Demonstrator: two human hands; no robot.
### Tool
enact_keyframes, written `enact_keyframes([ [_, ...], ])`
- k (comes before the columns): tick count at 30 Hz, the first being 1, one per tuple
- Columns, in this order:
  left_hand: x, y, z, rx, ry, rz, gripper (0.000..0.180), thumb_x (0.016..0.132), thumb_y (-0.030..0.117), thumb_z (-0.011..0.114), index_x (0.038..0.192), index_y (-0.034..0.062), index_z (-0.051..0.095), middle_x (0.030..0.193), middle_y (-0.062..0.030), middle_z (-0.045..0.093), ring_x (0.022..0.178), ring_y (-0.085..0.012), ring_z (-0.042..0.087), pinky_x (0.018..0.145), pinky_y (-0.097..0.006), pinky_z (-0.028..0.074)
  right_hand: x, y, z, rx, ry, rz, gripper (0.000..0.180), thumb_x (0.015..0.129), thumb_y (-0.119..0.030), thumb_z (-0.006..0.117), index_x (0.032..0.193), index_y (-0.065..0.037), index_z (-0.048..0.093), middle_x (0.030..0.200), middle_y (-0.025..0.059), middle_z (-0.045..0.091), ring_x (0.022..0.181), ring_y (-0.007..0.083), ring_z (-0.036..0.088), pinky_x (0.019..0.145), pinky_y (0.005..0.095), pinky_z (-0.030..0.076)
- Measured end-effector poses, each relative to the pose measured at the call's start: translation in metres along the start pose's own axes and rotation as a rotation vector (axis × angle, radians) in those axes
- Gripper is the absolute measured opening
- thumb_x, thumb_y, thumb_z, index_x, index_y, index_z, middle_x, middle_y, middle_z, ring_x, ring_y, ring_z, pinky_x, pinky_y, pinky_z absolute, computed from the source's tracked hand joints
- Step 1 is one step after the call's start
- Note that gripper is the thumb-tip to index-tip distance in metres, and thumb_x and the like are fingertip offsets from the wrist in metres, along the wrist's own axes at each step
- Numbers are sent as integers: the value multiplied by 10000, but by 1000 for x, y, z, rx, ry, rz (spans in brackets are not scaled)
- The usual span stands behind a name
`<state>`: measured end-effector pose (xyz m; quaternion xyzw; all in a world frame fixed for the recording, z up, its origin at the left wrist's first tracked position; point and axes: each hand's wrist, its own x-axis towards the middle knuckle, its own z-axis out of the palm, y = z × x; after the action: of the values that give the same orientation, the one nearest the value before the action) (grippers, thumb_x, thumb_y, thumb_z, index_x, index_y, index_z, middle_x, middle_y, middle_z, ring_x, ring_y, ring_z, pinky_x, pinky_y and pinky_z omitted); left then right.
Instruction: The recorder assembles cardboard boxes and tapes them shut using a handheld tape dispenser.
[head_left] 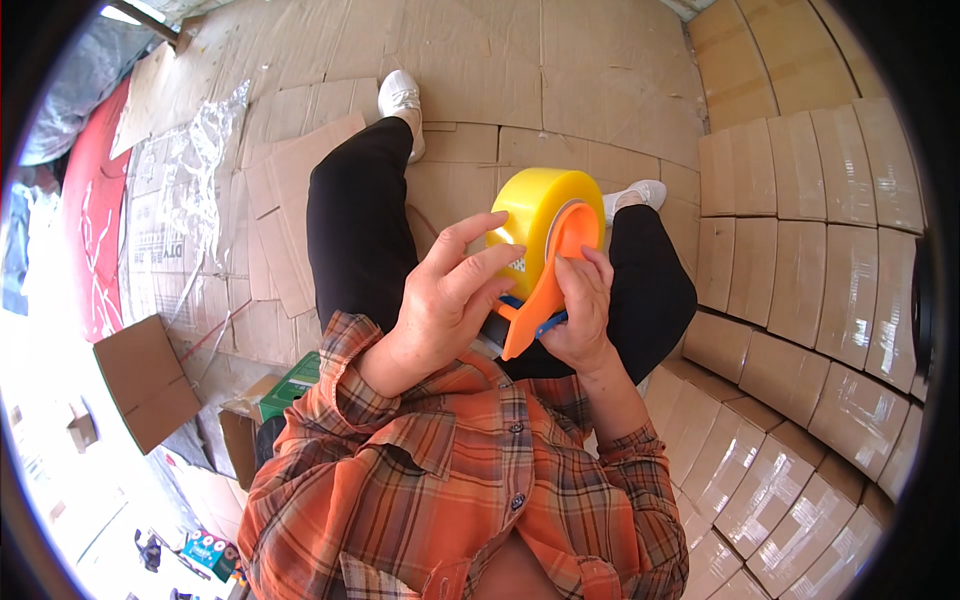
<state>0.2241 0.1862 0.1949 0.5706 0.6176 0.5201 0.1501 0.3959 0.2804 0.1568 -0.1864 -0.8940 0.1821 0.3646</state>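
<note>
The right hand [583, 325] clamped one orange dispenser [537, 307] between its fingers; at nine o'clock, the left hand [433, 305], fingers apart, touched one yellow tape roll [532, 203].

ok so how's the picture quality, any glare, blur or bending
Head view, left edge: overexposed to white toward the lower left; head view, right: stacked brown cardboard boxes show glare streaks, their rows curving toward the black rim; head view, centre: round yellow tape roll, orange plastic dispenser, bare left hand and bare right hand look fairly sharp.
</note>
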Motion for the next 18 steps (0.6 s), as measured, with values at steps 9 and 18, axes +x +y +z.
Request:
enact_keyframes([
  [9,-1,0,3,-30,-30,-56,368,710,-90,713,1040,61,650,1220,-155,572,963,-274,625,780,-309,527,-4,1,1,15,0,21,713,656,-144,782,1283,-11,472,1024,103,644,903,262,618,960,472,379],
  [18,-1,-4,7,-45,-17,-46,380,719,-89,710,1066,51,649,1219,-155,572,940,-248,632,738,-296,531,-5,2,3,34,0,43,709,676,-177,784,1288,-10,467,1013,106,641,911,268,619,954,470,387],
])
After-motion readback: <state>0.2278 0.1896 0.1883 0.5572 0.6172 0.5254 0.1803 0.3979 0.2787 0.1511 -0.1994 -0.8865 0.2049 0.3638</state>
